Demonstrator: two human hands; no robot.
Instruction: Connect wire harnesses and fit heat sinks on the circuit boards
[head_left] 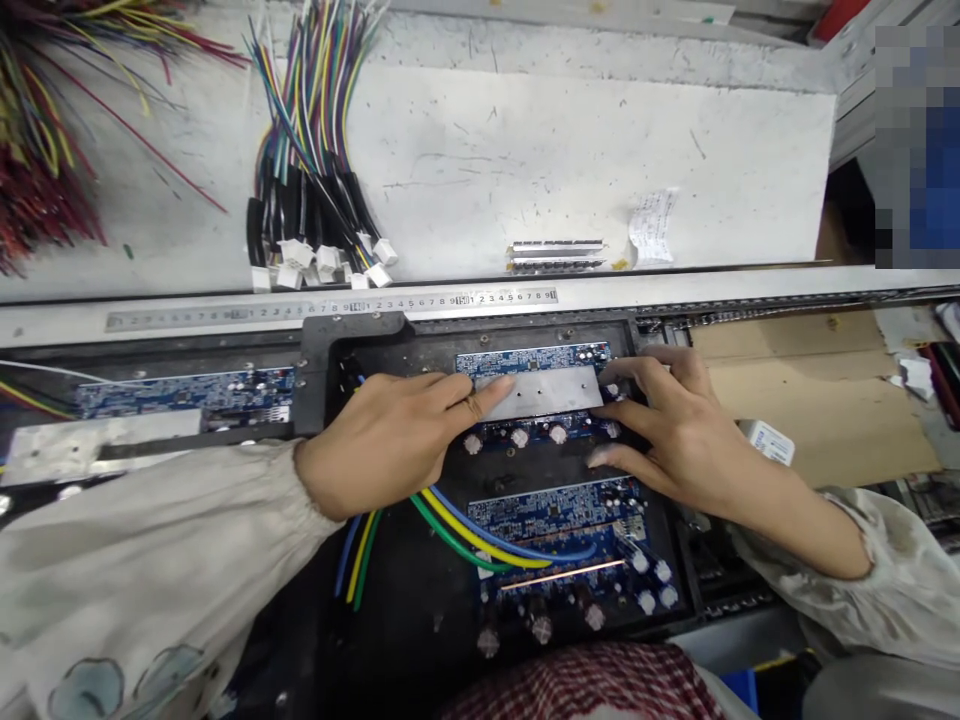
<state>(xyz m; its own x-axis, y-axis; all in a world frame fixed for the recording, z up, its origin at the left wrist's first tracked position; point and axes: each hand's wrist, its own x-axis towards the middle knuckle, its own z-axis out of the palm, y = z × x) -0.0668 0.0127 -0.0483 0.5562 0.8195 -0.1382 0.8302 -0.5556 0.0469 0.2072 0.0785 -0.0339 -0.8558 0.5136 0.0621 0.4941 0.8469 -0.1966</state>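
Note:
A black fixture tray (pixel 420 600) holds two blue circuit boards. On the far board (pixel 525 358) lies a flat grey metal plate (pixel 547 392). My left hand (pixel 390 440) rests its fingertips on the plate's left end, fingers stretched out, with blue, yellow and green wires (pixel 465 535) running out from under its palm. My right hand (pixel 667 425) lies spread at the plate's right end, fingertips pressing on the board near round capacitors (pixel 519 437). The near board (pixel 555 520) sits below both hands, crossed by the wires.
Another blue board (pixel 187 392) with a metal plate sits in the track at left. A steel ruler (pixel 330 308) runs along the bench edge. Bundled wires with white connectors (pixel 315 200), a stack of metal plates (pixel 556 256) and a paper slip lie on the white bench. Cardboard (pixel 810 400) lies at right.

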